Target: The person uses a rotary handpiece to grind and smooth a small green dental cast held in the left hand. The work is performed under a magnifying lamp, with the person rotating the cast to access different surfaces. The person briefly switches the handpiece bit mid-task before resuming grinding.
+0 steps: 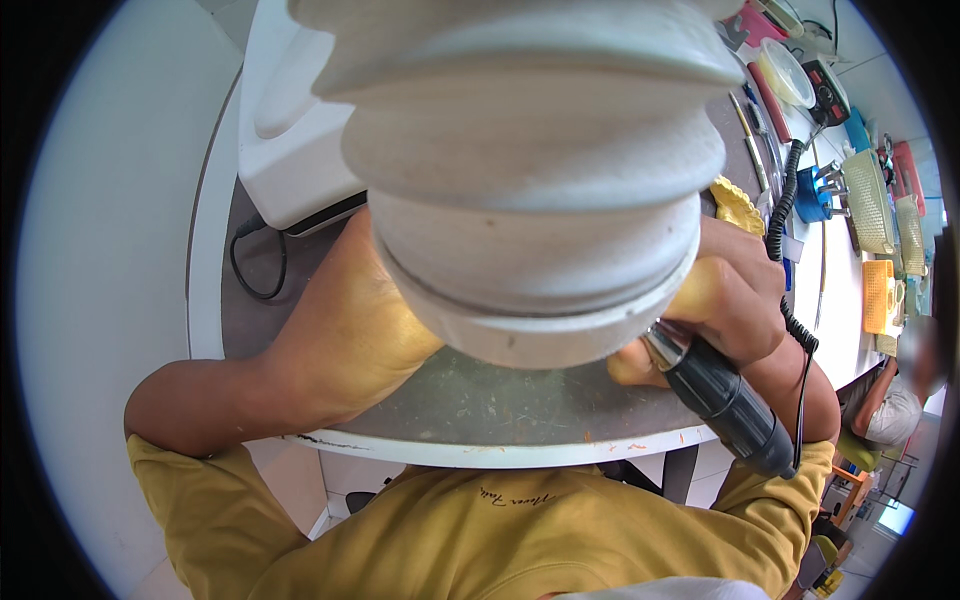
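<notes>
Grinding work is seen under way at the near edge of the desk (500, 452). A black rotary handpiece (722, 398) is clasped in the right hand (735, 295), fingers closed around its barrel. The left hand (370, 330) is largely hidden behind a white ribbed hose (530, 170); whether it is closed on anything cannot be told. The piece being worked is concealed too. Orange shavings (600, 440) are scattered along the desk's near edge, so some material is judged already removed; how much remains cannot be told.
</notes>
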Available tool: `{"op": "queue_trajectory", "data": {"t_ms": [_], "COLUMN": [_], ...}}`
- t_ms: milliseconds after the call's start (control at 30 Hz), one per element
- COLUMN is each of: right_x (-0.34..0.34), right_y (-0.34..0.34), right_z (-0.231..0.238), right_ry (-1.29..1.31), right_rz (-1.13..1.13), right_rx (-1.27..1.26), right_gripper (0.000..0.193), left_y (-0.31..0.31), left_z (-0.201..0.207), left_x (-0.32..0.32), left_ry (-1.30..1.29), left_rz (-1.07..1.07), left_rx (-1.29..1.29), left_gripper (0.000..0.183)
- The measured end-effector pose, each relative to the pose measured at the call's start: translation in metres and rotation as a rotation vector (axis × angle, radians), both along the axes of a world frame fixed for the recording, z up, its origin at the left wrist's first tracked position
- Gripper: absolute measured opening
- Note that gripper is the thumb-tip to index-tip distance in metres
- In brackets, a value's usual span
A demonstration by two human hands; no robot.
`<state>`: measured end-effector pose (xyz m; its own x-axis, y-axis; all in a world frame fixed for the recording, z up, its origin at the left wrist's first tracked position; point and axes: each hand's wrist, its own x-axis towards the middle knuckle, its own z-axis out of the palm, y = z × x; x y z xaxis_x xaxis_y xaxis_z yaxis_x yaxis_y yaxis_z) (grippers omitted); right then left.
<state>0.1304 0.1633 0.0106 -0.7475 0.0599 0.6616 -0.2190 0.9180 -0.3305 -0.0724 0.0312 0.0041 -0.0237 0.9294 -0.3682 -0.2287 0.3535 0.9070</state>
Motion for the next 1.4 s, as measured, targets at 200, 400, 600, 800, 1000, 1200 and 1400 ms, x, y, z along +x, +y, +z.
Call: {"op": "queue_trajectory", "data": {"t_ms": [200, 400, 600, 800, 1000, 1200, 1400], "right_x": [0.0, 0.001, 0.001, 0.001, 0.002, 0.0, 0.007], "right_y": [-0.001, 0.0, 0.0, -0.001, 0.0, 0.001, -0.001], "right_z": [0.002, 0.0, -0.002, 0.0, 0.001, -0.002, 0.01], "right_ry": [0.012, 0.003, 0.013, 0.013, 0.003, 0.004, -0.038], "right_rz": [0.009, -0.023, -0.015, -0.017, -0.003, 0.03, -0.039], "right_rx": [-0.04, -0.009, -0.025, -0.015, -0.026, -0.047, -0.008], "right_gripper": [0.026, 0.026, 0.027, 0.03, 0.031, 0.03, 0.032], "left_y": [0.0, 0.002, 0.002, 0.001, 0.0, -0.001, 0.005], "left_z": [-0.002, -0.006, -0.007, -0.007, -0.007, -0.008, 0.0], "left_x": [0.001, 0.003, 0.003, 0.001, 0.0, 0.0, 0.004], "left_ry": [-0.027, -0.068, -0.076, -0.049, -0.03, -0.056, -0.101], "left_rz": [0.003, 0.039, 0.021, 0.028, 0.026, 0.035, -0.007], "left_rx": [0.008, -0.003, 0.001, 0.001, 0.007, 0.003, 0.039], "left_gripper": [0.045, 0.047, 0.048, 0.047, 0.047, 0.045, 0.041]}}
